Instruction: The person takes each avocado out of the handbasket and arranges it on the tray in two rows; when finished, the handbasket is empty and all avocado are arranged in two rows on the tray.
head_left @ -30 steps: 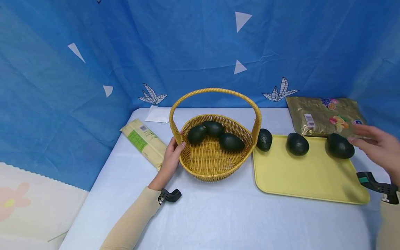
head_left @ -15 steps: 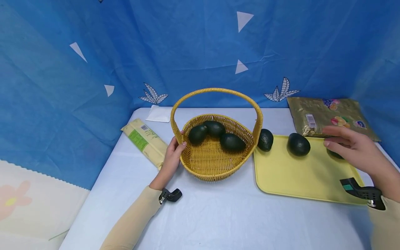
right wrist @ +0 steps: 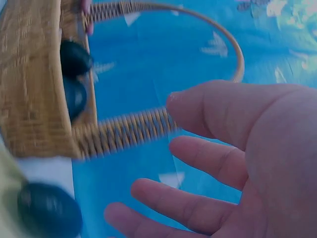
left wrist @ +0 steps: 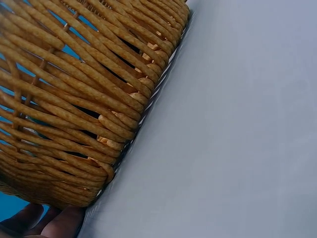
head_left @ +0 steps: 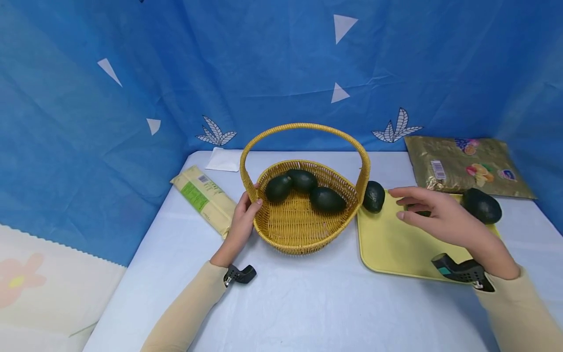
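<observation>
A woven yellow basket (head_left: 303, 225) with a tall handle stands mid-table and holds three dark avocados (head_left: 303, 180). My left hand (head_left: 246, 210) grips its left rim, thumb over the edge; the left wrist view shows the basket wall (left wrist: 74, 99) and fingertips (left wrist: 59, 223) below it. My right hand (head_left: 404, 205) hovers open, fingers spread, over the yellow tray (head_left: 396, 249), covering most of the middle avocado (head_left: 423, 213). Another avocado (head_left: 374, 196) lies at the tray's left edge beside the basket, and a third (head_left: 481, 205) at its right. The right wrist view shows spread fingers (right wrist: 198, 163), the basket (right wrist: 29, 99) and an avocado (right wrist: 49, 210).
A gold foil packet (head_left: 466, 166) lies behind the tray at the back right. A yellow-green packet (head_left: 202, 198) lies left of the basket, with a white paper (head_left: 223, 160) behind it. Blue cloth walls close the table's back and sides.
My right hand has moved left across the tray, from the right avocado to over the middle one. The left hand has stayed on the basket rim.
</observation>
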Demonstrator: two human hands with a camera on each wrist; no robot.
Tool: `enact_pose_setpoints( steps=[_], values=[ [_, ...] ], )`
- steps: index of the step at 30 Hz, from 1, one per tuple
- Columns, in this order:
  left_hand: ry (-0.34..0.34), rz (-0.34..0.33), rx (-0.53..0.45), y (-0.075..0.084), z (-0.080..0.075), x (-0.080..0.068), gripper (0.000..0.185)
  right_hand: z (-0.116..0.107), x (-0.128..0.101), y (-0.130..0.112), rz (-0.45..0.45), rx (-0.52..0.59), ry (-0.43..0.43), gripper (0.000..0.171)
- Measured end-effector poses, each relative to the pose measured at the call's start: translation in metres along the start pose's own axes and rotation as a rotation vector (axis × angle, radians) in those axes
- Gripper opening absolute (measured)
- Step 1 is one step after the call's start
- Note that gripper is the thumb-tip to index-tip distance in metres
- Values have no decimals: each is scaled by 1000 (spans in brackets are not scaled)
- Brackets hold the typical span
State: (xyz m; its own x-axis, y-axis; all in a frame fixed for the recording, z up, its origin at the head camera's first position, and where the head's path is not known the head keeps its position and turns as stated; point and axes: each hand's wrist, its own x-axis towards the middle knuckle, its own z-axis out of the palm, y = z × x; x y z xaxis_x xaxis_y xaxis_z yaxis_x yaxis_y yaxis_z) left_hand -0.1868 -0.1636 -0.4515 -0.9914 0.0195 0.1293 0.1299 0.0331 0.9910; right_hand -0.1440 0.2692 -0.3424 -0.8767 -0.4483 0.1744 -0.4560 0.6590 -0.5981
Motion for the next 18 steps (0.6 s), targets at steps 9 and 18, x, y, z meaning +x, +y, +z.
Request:
enact_pose_setpoints(
  steps=[9, 18],
  values=[
    [5, -10, 12, -2, 0, 1, 51, 30, 31, -37, -151, 42, -92, 43],
    [1, -5, 15, -1, -1, 1, 51, 61, 64, -62, -194, 86, -131, 43]
  ],
)
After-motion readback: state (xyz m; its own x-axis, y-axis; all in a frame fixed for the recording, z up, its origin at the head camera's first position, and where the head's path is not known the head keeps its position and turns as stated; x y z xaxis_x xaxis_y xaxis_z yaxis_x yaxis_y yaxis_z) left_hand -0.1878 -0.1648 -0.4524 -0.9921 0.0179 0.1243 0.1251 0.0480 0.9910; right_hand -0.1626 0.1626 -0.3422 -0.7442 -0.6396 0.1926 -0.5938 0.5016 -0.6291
